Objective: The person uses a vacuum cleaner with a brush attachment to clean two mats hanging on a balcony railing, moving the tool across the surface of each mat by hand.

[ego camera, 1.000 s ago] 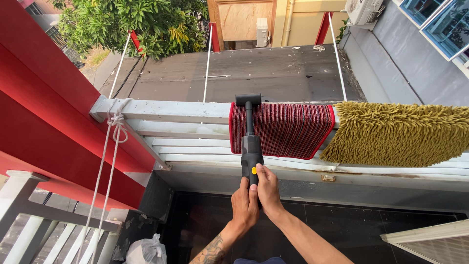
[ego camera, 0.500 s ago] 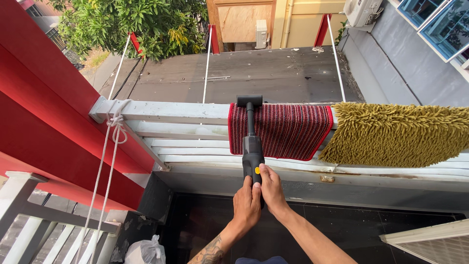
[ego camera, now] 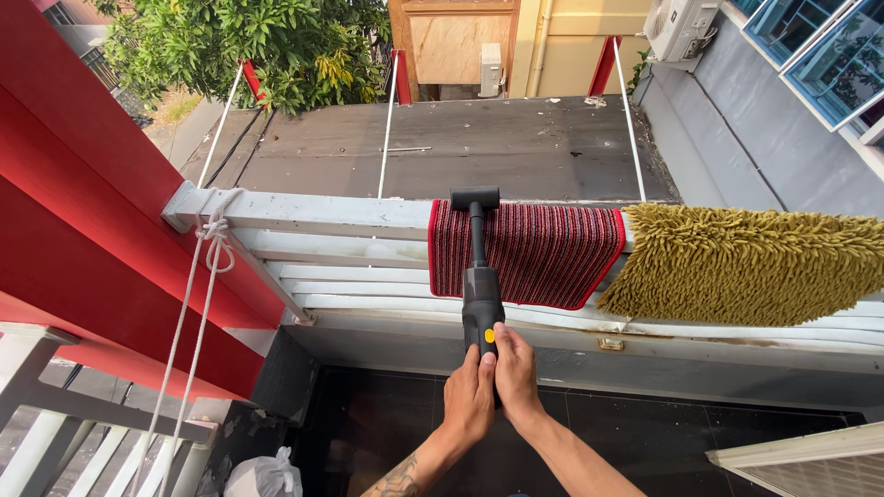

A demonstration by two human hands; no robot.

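white railing (ego camera: pixel 322 210) with two rugs (ego camera: pixel 543 253)

Two mats (ego camera: pixel 525 253), one handheld vacuum (ego camera: pixel 479 285)

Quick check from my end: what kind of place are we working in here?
Most likely an upper-floor house balcony. A white slatted railing has a red striped mat and a shaggy olive mat draped over it, with a flat rooftop and tree beyond.

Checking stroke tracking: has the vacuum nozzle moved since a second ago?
Yes, slightly: the nozzle has crept right, away from the left edge of the red mat.
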